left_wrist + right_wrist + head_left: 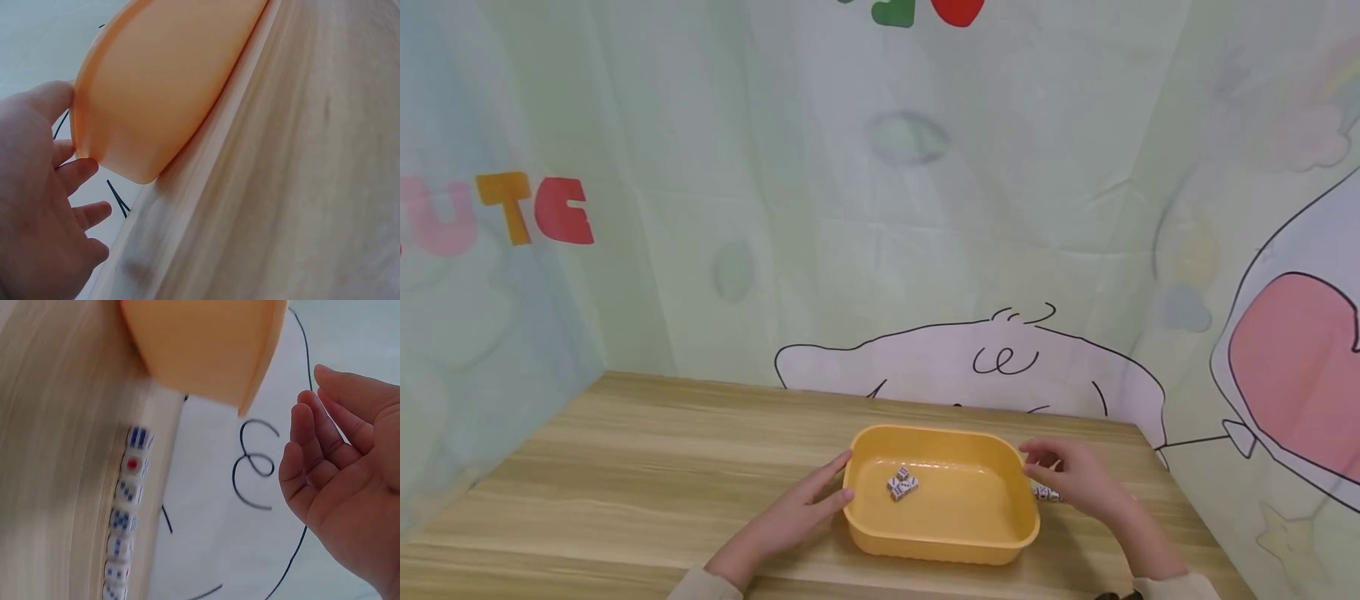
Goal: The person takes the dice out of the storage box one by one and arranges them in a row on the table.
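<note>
Nearest the camera, along the bottom edge of the head view: a left sleeve (706,585) and a right sleeve (1176,587), both pale, with a dark band (1118,596) beside the right cuff. Beyond these, on a wood-grained table (700,442): a yellow-orange tub (947,546), oblong, round-cornered, open at the top, upright between two hands.

Inside the tub, on the floor left of the middle: a small huddle of white dice (901,485) with dark pips, bunched closely together — around five by the look, but too small for a sure count.

At the tub's left end, a left hand (805,504): fingers apart and mostly straight, thumb and fingertips against the rim and outer wall, touching rather than clutching. Off the right end, a right hand (1078,479): fingers loosely bent, only a narrow gap between thumb and forefinger, nothing held; in the right wrist view, a space between fingertips and rim.

Outside the tub, just beside its right end and partly behind the right hand in the head view: a straight row of dice (122,519), set side by side on the table — at least seven visible in the right wrist view, running out of the bottom of it. Blue pips on most faces, a single red spot on the second from the tub.

Behind the table, a pale backdrop (865,250) with black-outlined cartoon shapes.
</note>
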`<state>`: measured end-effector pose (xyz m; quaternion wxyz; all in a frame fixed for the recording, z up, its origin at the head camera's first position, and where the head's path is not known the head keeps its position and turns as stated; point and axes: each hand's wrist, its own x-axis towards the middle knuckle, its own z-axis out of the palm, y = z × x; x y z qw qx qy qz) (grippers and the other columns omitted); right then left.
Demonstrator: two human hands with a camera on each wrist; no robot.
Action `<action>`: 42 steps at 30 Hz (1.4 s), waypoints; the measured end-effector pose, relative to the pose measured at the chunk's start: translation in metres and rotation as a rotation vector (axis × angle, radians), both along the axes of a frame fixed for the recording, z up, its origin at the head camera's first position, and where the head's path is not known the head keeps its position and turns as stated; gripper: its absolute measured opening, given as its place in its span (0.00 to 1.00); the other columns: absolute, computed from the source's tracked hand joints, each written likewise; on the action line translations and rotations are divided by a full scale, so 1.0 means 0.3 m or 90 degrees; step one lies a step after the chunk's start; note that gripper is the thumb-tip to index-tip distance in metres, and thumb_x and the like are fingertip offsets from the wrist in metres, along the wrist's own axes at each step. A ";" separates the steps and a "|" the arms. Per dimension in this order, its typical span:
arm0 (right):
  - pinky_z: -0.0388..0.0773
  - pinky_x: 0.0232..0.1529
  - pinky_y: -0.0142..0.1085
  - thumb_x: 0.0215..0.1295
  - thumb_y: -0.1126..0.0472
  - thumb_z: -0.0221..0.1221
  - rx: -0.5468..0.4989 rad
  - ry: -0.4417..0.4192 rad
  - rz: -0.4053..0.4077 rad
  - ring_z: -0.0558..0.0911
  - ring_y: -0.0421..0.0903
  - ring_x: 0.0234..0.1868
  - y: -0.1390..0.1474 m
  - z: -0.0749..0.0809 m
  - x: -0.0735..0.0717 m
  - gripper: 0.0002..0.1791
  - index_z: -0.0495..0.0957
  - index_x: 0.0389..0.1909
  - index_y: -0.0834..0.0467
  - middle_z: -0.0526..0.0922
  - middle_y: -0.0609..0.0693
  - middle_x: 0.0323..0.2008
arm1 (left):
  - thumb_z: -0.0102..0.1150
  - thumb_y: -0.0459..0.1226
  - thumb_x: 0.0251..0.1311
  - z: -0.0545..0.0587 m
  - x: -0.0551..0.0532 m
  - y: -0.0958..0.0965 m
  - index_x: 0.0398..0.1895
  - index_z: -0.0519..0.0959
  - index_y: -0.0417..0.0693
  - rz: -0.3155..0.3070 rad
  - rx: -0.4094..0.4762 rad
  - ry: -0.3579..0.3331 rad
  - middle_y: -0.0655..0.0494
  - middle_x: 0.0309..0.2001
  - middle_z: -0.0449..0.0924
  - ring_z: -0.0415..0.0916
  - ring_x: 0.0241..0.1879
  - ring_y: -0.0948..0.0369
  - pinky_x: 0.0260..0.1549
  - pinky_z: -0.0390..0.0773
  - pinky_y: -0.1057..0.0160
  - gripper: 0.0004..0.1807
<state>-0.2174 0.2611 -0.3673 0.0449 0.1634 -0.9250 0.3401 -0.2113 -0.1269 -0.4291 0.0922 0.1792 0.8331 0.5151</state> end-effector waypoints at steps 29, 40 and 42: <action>0.75 0.28 0.27 0.58 0.65 0.65 -0.042 0.012 0.122 0.76 0.34 0.29 -0.300 -0.099 -0.082 0.12 0.81 0.42 0.67 0.82 0.47 0.29 | 0.51 0.51 0.68 -0.002 0.000 0.000 0.76 0.54 0.54 0.000 0.000 0.006 0.44 0.75 0.50 0.47 0.72 0.39 0.67 0.47 0.33 0.36; 0.74 0.30 0.27 0.57 0.67 0.65 -0.033 0.012 0.146 0.75 0.34 0.29 -0.360 -0.123 -0.103 0.10 0.81 0.40 0.67 0.81 0.47 0.28 | 0.51 0.52 0.68 -0.006 -0.003 0.001 0.76 0.53 0.56 -0.004 -0.006 0.015 0.45 0.75 0.50 0.47 0.72 0.39 0.66 0.47 0.33 0.36; 0.74 0.30 0.27 0.57 0.67 0.65 -0.030 0.001 0.146 0.74 0.35 0.29 -0.373 -0.124 -0.105 0.11 0.82 0.40 0.67 0.81 0.47 0.28 | 0.50 0.52 0.68 -0.008 -0.003 0.000 0.76 0.53 0.55 -0.006 -0.007 0.020 0.44 0.74 0.51 0.47 0.72 0.39 0.66 0.47 0.33 0.36</action>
